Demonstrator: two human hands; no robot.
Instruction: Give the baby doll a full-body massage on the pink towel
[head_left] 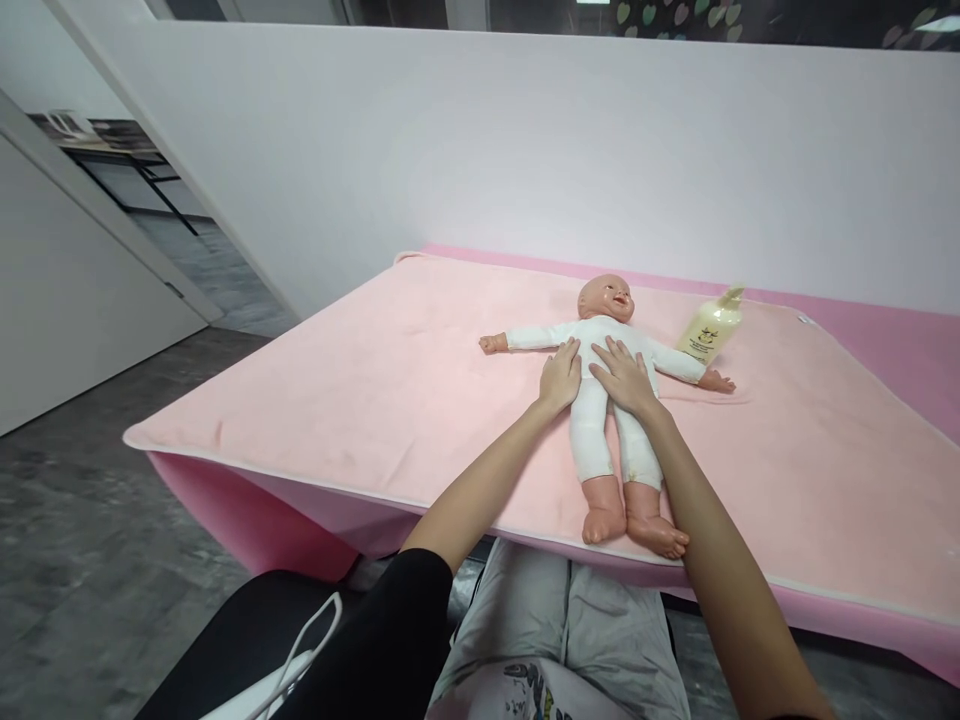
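Note:
A baby doll (596,362) with a white cloth body lies on its back on a pink blanket (337,370), head toward the wall and feet at the near edge. My left hand (561,377) rests against the side of its torso, fingers stretched out. On the doll's belly my right hand (624,377) lies flat with its fingers spread. Neither hand grips anything. Just beyond the doll's outstretched arm at the right is a pale yellow pump bottle (711,328), leaning to the right in this view.
A white wall (525,140) rises behind the table, with a window strip along its top. Darker pink cloth (892,360) shows under the blanket. At the left are a grey floor (82,520) and a white door (90,300). A white cable (307,635) lies near my left sleeve.

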